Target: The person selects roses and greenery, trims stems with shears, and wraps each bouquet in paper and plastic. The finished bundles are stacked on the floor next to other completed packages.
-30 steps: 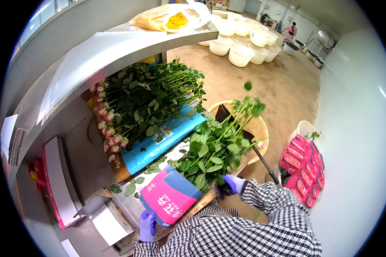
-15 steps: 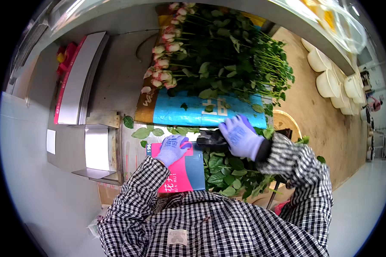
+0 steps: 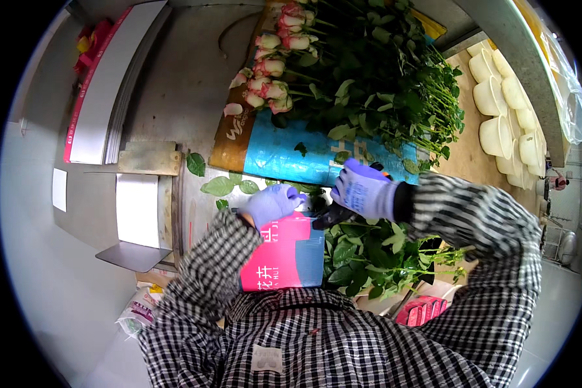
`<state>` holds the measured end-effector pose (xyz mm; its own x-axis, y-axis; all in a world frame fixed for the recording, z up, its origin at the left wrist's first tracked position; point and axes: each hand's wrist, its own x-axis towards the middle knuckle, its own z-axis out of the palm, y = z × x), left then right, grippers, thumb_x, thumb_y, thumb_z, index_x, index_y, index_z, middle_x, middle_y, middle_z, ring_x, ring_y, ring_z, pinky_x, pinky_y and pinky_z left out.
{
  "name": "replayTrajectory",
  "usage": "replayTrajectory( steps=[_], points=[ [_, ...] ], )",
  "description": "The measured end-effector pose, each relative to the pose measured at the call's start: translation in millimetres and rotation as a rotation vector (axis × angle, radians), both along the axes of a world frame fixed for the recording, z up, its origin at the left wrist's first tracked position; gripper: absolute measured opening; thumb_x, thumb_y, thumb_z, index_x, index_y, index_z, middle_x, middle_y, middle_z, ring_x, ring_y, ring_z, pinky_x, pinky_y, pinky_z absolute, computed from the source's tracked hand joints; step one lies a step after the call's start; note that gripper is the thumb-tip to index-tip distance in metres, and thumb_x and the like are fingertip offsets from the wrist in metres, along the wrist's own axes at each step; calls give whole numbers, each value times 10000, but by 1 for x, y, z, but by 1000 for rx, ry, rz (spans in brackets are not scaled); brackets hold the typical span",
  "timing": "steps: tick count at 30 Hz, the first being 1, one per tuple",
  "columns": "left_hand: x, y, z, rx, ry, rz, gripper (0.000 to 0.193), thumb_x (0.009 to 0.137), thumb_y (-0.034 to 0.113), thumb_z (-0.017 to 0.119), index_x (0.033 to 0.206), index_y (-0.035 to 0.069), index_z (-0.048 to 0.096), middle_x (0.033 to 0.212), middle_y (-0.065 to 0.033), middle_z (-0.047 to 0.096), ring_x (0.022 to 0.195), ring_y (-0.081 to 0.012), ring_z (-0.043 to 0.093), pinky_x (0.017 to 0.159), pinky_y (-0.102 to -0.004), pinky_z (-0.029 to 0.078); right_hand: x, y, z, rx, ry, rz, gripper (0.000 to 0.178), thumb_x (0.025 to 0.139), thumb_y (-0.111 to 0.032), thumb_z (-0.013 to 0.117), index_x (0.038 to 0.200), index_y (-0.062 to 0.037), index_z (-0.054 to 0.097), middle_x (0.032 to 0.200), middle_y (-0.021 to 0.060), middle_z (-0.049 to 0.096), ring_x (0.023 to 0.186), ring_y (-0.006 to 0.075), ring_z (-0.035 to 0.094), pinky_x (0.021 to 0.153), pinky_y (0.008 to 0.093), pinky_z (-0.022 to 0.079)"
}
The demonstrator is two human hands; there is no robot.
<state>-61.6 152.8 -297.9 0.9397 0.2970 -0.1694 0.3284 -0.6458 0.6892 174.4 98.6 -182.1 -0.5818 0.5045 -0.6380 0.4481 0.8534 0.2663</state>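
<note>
In the head view, a bright pink and grey-blue printed rectangular wrapper (image 3: 284,255) lies in front of the person, towards six o'clock from the picture's centre. Directions below are taken from this wrapper. The left hand (image 3: 271,205), in a lavender glove, touches its twelve o'clock edge with bent fingers; whether they clamp it, I cannot tell. The right hand (image 3: 366,191), in a matching glove, has its fingers closed around a black handheld tool (image 3: 335,215), whose front end is at the wrapper's one o'clock corner. Leafy green stems (image 3: 362,258) extend from the wrapper's three o'clock side. Towards twelve o'clock, cream roses with pink edges (image 3: 269,68) lie on a glossy blue and brown printed sheet (image 3: 291,158). Loose green leaves (image 3: 218,186) are at eleven o'clock on the table, and a white paper stack with a pink edge (image 3: 113,84) stands at ten.
</note>
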Motion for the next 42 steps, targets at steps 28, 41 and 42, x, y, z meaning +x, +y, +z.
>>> replayTrajectory(
  steps=[28,41,42],
  points=[
    [1,-42,97,-430,179,110,365,856,404,608,1077,116,654,1047,-113,642,1010,-288,598,875,-435,463,21,-20,49,-363,446,-421,490,652,-192,650,1099,-48,511,1018,136,531,957,325,534,846,430,424],
    [-45,-150,21,736,-15,-274,673,862,380,521,1390,-7,365,1448,-144,376,1386,-286,302,1176,-464,185,-52,-265,0,-1240,1133,-1272,580,765,-151,732,1306,-62,544,1202,113,631,1053,214,620,960,311,462],
    [-48,-155,9,820,-29,-247,613,874,313,507,1380,-9,376,1439,-145,385,1377,-282,321,1177,-447,206,-56,-261,1,-1147,1193,-1091,586,730,-118,736,1287,-52,566,1125,92,659,912,188,650,810,278,497]
  ],
)
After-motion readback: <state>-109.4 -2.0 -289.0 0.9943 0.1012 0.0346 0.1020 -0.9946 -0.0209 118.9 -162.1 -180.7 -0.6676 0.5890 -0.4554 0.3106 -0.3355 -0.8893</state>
